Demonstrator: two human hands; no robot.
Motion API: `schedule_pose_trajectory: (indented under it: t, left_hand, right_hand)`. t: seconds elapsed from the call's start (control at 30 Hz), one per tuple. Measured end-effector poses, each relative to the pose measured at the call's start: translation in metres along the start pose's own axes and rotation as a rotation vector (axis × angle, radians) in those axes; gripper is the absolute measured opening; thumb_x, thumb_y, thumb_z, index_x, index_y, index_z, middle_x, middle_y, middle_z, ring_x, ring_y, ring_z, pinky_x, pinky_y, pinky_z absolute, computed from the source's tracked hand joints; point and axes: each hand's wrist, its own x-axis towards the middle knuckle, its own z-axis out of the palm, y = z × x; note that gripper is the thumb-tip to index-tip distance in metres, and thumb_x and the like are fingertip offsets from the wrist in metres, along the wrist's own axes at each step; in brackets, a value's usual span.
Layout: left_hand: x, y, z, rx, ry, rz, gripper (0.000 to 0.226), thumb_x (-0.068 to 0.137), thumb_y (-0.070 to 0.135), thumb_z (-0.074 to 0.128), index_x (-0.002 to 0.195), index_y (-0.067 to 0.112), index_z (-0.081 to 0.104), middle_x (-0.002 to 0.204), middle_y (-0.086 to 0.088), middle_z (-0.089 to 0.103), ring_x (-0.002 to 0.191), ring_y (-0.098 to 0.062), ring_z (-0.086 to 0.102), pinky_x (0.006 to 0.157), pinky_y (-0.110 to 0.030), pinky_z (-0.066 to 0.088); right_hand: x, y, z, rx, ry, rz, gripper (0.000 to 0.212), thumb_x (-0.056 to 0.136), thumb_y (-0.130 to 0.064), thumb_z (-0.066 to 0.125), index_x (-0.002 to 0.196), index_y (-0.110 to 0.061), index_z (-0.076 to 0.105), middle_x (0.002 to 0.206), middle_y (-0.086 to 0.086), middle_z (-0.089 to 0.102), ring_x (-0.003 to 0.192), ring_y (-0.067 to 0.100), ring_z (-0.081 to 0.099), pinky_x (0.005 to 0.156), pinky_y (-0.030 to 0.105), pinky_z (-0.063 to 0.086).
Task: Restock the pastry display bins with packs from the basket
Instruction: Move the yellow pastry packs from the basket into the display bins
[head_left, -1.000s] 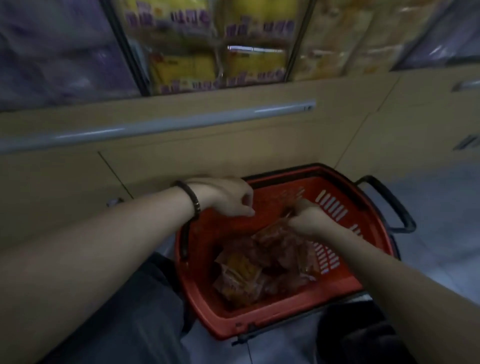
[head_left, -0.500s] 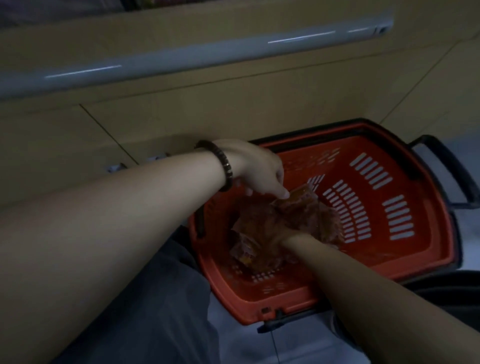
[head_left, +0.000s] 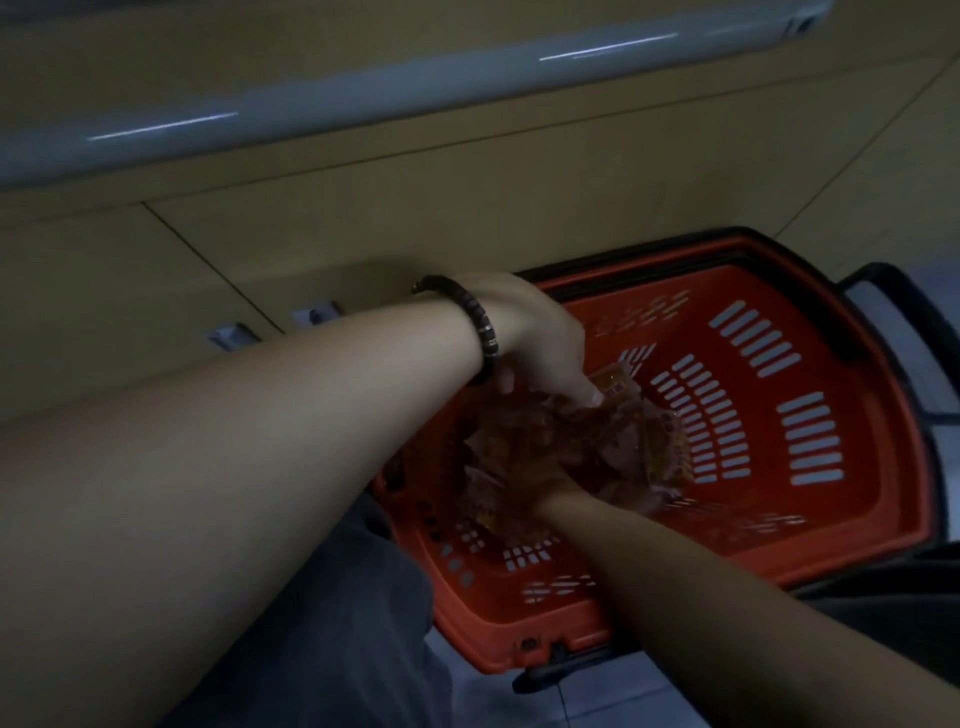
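Observation:
A red plastic basket (head_left: 810, 519) with slotted walls sits on the floor below the cabinet. Inside it lies a heap of clear pastry packs (head_left: 613, 447) with orange labels. My left hand (head_left: 540, 343), with a dark bead bracelet on the wrist, reaches down from the left and its fingers curl onto the top of the heap. My right hand (head_left: 558, 491) comes in from the lower right and is buried under the packs, with only the wrist showing. Both hands gather the bundle together. The display bins are out of view.
A beige cabinet front (head_left: 467, 182) with a grey rail (head_left: 363, 88) stands right behind the basket. The basket's black handle (head_left: 904, 312) sticks out at the right. My dark trouser leg (head_left: 322, 623) is at the lower left, and pale floor tiles (head_left: 597, 696) show below.
The view has tipped down, so the display bins have left the frame. My right hand has gone under the packs and my left hand has come down onto them.

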Motion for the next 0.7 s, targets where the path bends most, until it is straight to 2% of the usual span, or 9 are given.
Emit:
schedule_pose_trajectory:
  t: [0.13,0.17,0.23,0.27,0.37,0.47,0.53,0.63,0.7]
  left_hand:
    - [0.002,-0.008,-0.002,-0.061,-0.045,-0.018,0.057,0.101,0.065,0.052,0.134,0.021,0.066,0.092,0.006,0.066,0.095,-0.022,0.075,0.080,-0.032,0.058]
    - [0.002,-0.011,-0.002,-0.065,-0.030,-0.019,0.057,0.101,0.065,0.052,0.134,0.021,0.066,0.096,0.006,0.067,0.096,-0.022,0.076,0.077,-0.031,0.057]
    - [0.004,-0.016,-0.002,-0.076,0.010,-0.021,0.057,0.102,0.064,0.052,0.133,0.020,0.066,0.100,0.006,0.067,0.096,-0.022,0.077,0.072,-0.027,0.056]
    - [0.003,-0.018,-0.002,-0.097,0.016,-0.025,0.056,0.102,0.063,0.053,0.133,0.019,0.067,0.101,0.005,0.067,0.097,-0.023,0.077,0.069,-0.025,0.056]
    - [0.005,-0.024,0.001,-0.141,0.049,-0.034,0.053,0.103,0.059,0.054,0.131,0.016,0.068,0.099,0.003,0.068,0.097,-0.024,0.078,0.054,-0.019,0.052]
    - [0.003,-0.030,0.002,-0.181,0.096,-0.050,0.052,0.105,0.054,0.055,0.131,0.012,0.067,0.089,0.004,0.062,0.100,-0.028,0.077,0.053,-0.021,0.052]
    - [-0.001,-0.035,0.003,-0.248,0.114,-0.065,0.053,0.105,0.055,0.054,0.134,0.012,0.065,0.094,0.004,0.063,0.101,-0.029,0.077,0.062,-0.025,0.060]
    - [-0.004,-0.045,0.008,-0.515,0.105,-0.136,0.066,0.102,0.066,0.050,0.142,0.014,0.057,0.126,-0.006,0.066,0.111,-0.034,0.073,0.097,-0.047,0.061]
    - [-0.003,-0.048,0.011,-0.809,0.066,-0.186,0.084,0.095,0.075,0.051,0.155,0.016,0.045,0.152,-0.012,0.053,0.125,-0.046,0.065,0.105,-0.052,0.055]
  right_hand:
    - [-0.009,-0.003,-0.018,0.046,0.030,-0.031,0.099,0.089,-0.072,0.010,0.167,-0.012,0.003,0.170,0.029,0.007,0.157,0.047,0.012,0.126,0.059,0.009]
    - [-0.012,-0.001,-0.025,0.110,0.042,-0.005,0.105,0.085,-0.077,0.014,0.166,-0.011,0.011,0.170,0.026,0.014,0.157,0.043,0.017,0.128,0.055,0.010]
    - [-0.007,0.007,-0.030,0.213,0.014,0.015,0.096,0.090,-0.071,0.047,0.163,-0.011,0.028,0.166,0.020,0.032,0.152,0.036,0.034,0.126,0.046,0.026]
    - [-0.001,0.012,-0.028,0.274,-0.002,0.015,0.106,0.078,-0.072,0.061,0.162,-0.014,0.032,0.164,0.017,0.037,0.149,0.033,0.041,0.122,0.043,0.035]
    - [-0.030,0.013,-0.059,0.308,-0.059,0.008,0.132,0.049,-0.077,0.067,0.163,-0.024,0.028,0.167,0.007,0.035,0.147,0.027,0.045,0.111,0.032,0.047]
    - [-0.071,0.022,-0.106,0.306,-0.120,-0.002,0.100,0.074,-0.046,0.087,0.159,-0.029,0.037,0.165,-0.001,0.035,0.145,0.023,0.046,0.082,0.020,0.046]
    - [-0.096,0.035,-0.134,0.245,-0.079,-0.026,0.085,0.076,-0.039,0.089,0.150,-0.022,0.052,0.141,-0.004,0.060,0.116,0.015,0.060,0.074,0.022,0.044]
    - [-0.127,0.050,-0.170,0.199,-0.090,-0.009,0.070,0.070,-0.037,0.088,0.134,-0.020,0.062,0.111,-0.006,0.069,0.093,0.013,0.069,0.060,0.021,0.056]
    - [-0.147,0.060,-0.189,0.124,-0.081,0.018,0.095,0.047,-0.062,0.080,0.133,-0.023,0.066,0.117,-0.001,0.074,0.101,0.021,0.073,0.081,0.033,0.063]
